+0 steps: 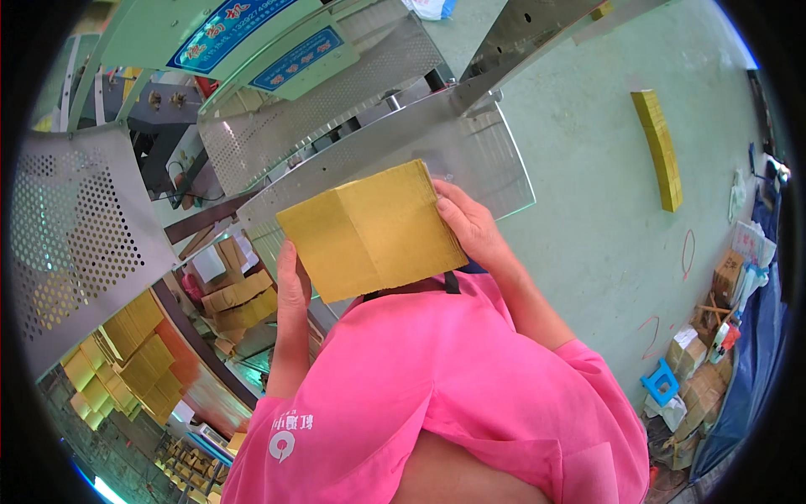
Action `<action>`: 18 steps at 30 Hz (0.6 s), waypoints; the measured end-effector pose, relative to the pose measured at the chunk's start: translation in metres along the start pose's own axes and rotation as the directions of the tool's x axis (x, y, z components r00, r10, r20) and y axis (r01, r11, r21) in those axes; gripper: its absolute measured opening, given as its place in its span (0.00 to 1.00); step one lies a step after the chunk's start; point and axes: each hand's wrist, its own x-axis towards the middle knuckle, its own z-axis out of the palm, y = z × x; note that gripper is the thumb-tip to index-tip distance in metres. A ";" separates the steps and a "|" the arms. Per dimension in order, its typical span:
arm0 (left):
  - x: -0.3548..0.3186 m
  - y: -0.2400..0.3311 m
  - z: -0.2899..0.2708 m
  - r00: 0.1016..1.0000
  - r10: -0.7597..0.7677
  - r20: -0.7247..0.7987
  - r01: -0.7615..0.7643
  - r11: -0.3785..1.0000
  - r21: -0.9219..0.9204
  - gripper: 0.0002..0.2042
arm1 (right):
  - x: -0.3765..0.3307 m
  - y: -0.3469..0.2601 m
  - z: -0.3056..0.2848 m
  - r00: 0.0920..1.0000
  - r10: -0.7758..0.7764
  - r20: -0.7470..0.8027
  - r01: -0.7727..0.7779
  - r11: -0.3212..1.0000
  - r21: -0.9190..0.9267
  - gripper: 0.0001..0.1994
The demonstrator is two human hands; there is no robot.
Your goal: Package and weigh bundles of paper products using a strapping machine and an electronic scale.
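Note:
A stack of yellow paper sheets point(372, 231) is held up in front of my chest, with a crease down its middle and slightly ragged edges. My left hand point(293, 273) grips the stack at its left side, thumb along the edge. On the opposite side, my right hand point(470, 225) clasps the upper right edge, thumb on the top face and the other fingers hidden behind it. Just beyond the stack lies a metal tray point(495, 155) of the machine, partly covered by the paper.
A green machine with perforated metal guards point(80, 223) stands ahead and left. Yellow paper stacks point(134, 353) lie at lower left, near cardboard point(239, 290). On the floor at right are a long yellow row of bundles point(657, 151), a blue stool point(660, 382) and boxes beside a blue tarp point(747, 370).

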 end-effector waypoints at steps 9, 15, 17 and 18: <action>-0.002 0.015 0.007 0.997 -0.069 0.033 0.068 0.997 0.030 0.30 | 0.004 -0.001 0.000 0.990 0.137 0.013 -0.137 0.966 0.219 0.22; 0.009 0.016 -0.003 0.962 -0.257 -0.090 0.259 0.966 0.007 0.27 | 0.006 0.007 0.005 0.979 0.199 -0.051 -0.190 0.971 0.146 0.15; 0.016 0.001 -0.015 0.955 -0.280 -0.094 0.292 0.944 0.152 0.25 | 0.005 -0.001 0.015 0.977 0.203 -0.058 -0.197 0.976 0.095 0.14; 0.017 -0.006 -0.022 0.946 -0.310 -0.096 0.324 0.896 0.304 0.23 | 0.005 -0.006 0.020 0.975 0.210 -0.077 -0.207 0.977 0.050 0.13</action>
